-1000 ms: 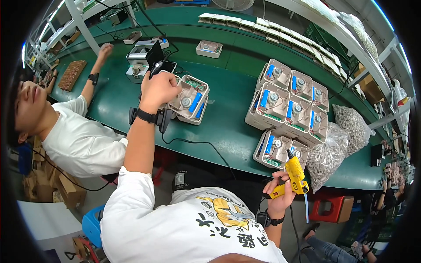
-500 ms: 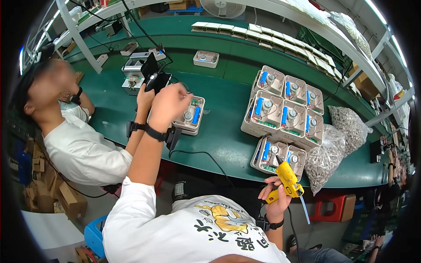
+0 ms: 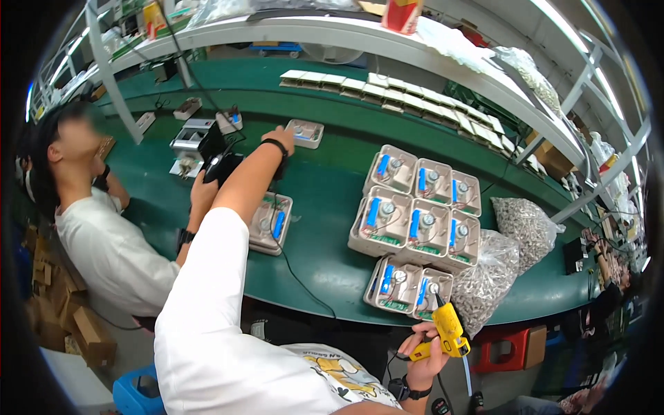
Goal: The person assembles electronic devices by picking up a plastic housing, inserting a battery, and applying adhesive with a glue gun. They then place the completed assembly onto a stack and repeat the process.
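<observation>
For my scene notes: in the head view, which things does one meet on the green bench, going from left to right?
Co-worker in white → open unit under the left arm → block of open units → yellow screwdriver in the right hand → screw bags.

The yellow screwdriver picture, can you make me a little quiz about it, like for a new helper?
1. True or false: the right hand holds the yellow electric screwdriver.
2. Which thing does the left hand reach for?
A. the bags of screws
B. the small white tray far across the green bench
C. a red stool
3. Fill in: the open white units with blue parts lie in a group to the ____ of the outstretched left arm.

Key: 1 true; 2 B; 3 right.
</observation>
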### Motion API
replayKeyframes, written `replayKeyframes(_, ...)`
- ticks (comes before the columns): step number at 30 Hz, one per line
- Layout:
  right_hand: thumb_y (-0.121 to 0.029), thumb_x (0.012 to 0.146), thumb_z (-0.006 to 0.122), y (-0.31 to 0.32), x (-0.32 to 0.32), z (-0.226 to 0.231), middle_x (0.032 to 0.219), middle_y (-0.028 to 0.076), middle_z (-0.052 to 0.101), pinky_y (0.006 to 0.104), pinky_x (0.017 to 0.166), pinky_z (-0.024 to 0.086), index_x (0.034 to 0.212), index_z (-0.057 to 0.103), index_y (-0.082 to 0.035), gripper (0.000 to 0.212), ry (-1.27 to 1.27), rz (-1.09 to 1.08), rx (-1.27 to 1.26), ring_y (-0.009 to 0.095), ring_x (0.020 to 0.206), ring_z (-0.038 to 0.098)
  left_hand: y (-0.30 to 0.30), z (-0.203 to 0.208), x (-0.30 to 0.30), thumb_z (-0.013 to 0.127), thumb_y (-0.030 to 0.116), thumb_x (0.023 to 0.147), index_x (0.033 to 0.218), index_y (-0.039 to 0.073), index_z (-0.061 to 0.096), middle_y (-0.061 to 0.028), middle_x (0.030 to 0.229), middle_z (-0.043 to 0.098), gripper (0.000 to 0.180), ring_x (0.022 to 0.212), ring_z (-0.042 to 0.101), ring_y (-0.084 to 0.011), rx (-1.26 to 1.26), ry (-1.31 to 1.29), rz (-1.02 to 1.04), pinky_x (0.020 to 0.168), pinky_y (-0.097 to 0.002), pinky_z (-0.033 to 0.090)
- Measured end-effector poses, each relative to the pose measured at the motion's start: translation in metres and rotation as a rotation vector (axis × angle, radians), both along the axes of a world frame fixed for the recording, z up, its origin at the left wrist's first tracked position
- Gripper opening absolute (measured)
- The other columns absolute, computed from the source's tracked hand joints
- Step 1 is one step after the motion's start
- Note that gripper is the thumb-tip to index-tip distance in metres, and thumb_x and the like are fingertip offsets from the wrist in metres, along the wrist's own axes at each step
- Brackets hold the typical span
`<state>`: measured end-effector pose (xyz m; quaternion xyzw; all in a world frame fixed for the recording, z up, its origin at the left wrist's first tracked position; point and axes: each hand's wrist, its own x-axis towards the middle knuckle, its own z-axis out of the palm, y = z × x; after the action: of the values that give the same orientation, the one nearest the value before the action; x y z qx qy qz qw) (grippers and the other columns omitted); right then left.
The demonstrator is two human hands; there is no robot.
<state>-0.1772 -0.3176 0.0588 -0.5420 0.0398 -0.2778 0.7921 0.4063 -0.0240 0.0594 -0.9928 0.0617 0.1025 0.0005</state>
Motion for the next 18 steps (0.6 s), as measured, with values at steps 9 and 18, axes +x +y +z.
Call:
replayKeyframes(9,-0.020,0.107,0.054,-0.018,-0.004,-0.009,0.119,0.030,0.071,0.0383,0.061,0.061,0.122,0.064,0.006,0.032,0.110,0.015,0.146,0.021,0.061,0.065,0.047,-0.051,0.043,0.082,0.027,0.079,0.135,0.008,0.071,-0.0220,0.166,0.043,0.060,0.145,0.050,-0.0449,0.232,-0.231,-0.352,0.116,-0.0498,0.050)
replayKeyframes(18,-0.010,0.108,0.053,-0.009,-0.003,-0.010,0.124,0.030,0.070,0.0341,0.065,0.060,0.126,0.063,0.003,0.024,-0.063,0.126,0.164,0.018,0.063,0.067,0.048,-0.013,0.034,0.080,0.009,0.078,0.086,0.001,0.056,-0.0224,0.148,0.055,0.026,0.123,0.062,-0.0408,-0.639,-0.387,-0.502,0.106,-0.0449,0.052)
